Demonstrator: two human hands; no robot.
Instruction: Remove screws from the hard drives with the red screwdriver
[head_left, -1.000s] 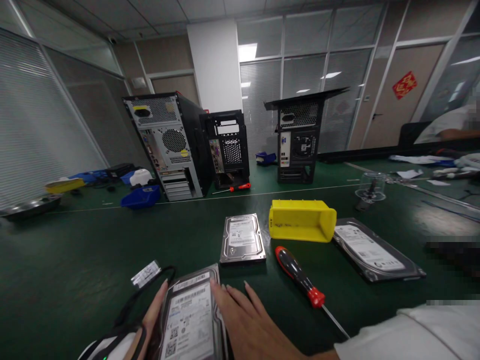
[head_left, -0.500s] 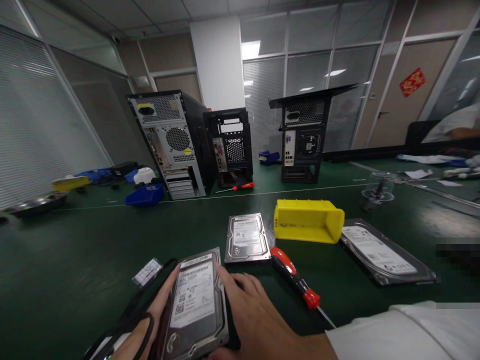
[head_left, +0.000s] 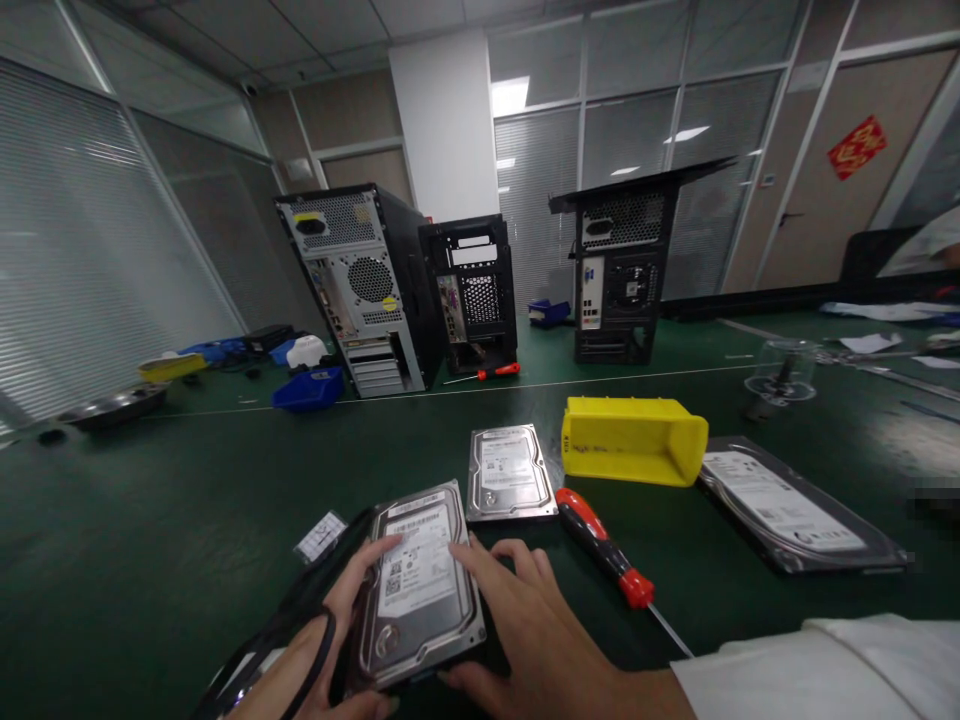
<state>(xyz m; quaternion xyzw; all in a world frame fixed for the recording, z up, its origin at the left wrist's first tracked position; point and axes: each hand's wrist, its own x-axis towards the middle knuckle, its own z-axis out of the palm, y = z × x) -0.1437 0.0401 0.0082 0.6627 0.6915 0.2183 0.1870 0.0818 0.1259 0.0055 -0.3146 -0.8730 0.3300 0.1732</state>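
Between my two hands is a silver hard drive (head_left: 420,625), label side up and tilted toward me. My left hand (head_left: 352,600) grips its left side, with a finger lying over the label's edge and the thumb at the near edge. On the opposite side my right hand (head_left: 532,620) holds the drive's right edge, fingertips on top and thumb low by the near corner. Just beyond lies a second hard drive (head_left: 512,475), flat on the green table. A red-and-black screwdriver (head_left: 604,550) rests to the right of my right hand, its shaft pointing toward me.
A yellow bin (head_left: 634,440) lies on its side beside a third hard drive (head_left: 795,510). A small labelled packet (head_left: 321,538) sits left of my left hand. Several computer cases (head_left: 390,300) stand at the back, with a blue bin (head_left: 309,390) and another screwdriver (head_left: 487,373).
The held hard drive has shifted slightly away from me, and my left fingers have come over its label. My right thumb now shows at its near edge. The view has turned slightly left.
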